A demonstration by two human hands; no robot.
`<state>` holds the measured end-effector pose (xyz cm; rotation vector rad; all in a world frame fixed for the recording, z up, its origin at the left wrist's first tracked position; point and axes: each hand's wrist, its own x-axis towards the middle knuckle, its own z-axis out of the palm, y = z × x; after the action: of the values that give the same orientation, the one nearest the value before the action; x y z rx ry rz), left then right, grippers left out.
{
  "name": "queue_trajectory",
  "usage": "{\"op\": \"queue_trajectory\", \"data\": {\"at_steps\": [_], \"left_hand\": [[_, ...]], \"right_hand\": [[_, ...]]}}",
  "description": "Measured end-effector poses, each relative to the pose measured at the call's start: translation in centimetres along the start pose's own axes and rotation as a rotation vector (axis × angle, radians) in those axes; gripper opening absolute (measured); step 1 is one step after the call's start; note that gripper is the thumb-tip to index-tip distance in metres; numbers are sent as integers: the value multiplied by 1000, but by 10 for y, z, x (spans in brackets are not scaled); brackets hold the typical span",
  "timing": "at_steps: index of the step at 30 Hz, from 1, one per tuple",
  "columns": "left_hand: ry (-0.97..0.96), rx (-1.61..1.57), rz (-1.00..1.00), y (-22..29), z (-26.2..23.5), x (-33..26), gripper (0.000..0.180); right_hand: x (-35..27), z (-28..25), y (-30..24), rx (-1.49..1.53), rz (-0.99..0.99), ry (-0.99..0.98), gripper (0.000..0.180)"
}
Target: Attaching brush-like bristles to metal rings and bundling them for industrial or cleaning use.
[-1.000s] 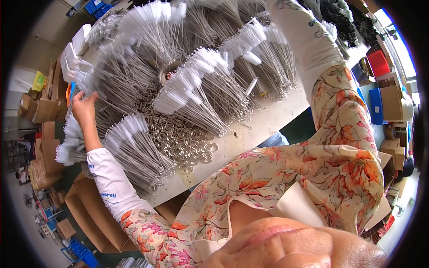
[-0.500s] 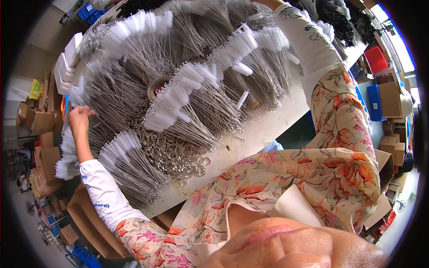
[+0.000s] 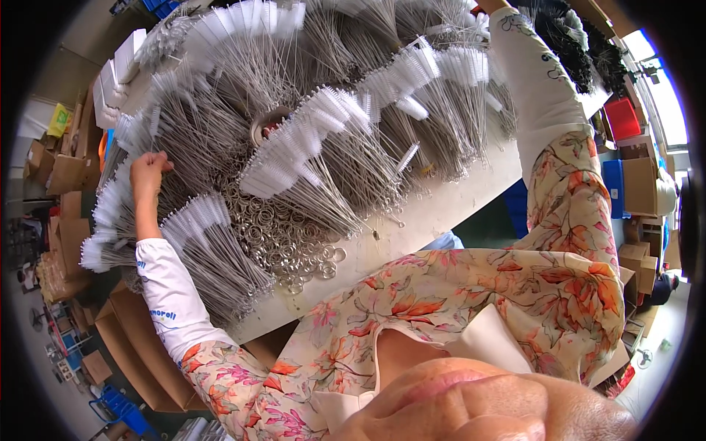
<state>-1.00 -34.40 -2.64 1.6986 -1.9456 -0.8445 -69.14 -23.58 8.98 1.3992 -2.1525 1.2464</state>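
Observation:
Bundles of wire-handled brushes with white bristle heads (image 3: 334, 110) cover most of a white table (image 3: 434, 195). At the left side, my left hand (image 3: 149, 176) is closed with its fingertips pressed together among the wire stems. Whatever it pinches is too small to make out. One bundle of brushes (image 3: 220, 250) fans out just right of my left wrist. My right arm (image 3: 540, 81) stretches over the far right bundles; its hand lies beyond the top edge of the picture. A heap of metal rings (image 3: 294, 250) lies between the bundles near the table's front edge.
A round metal bowl (image 3: 266, 126) sits amid the brushes. White boxes (image 3: 118, 73) stand at the far left corner, and black bristly items (image 3: 566, 51) at the far right. An open cardboard box (image 3: 136, 349) is below the table's left side.
My left hand has shifted slightly right and toward the far side, still closed. My right arm has moved a little to the right. The whole view has shifted a bit.

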Motion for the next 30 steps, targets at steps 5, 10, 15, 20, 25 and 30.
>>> {"op": "queue_trajectory", "data": {"at_steps": [5,10,15,20,25,30], "left_hand": [[466,-6,295,38,-12,5,20],[376,-396,324,102,-28,-40,25],[233,-422,192,124,-29,-113,26],[90,-535,63,96,-28,-158,30],[42,-801,100,97,-22,-191,30],[98,-719,244,110,-15,-220,29]], "right_hand": [[-26,38,-61,668,196,-495,33],[-66,67,-98,76,-248,-557,34],[-86,131,-113,-514,-705,-548,36],[-94,150,-149,-804,-838,-644,34],[-88,126,-172,-755,-940,-505,33],[-70,124,-170,-693,-1018,-367,32]]}}
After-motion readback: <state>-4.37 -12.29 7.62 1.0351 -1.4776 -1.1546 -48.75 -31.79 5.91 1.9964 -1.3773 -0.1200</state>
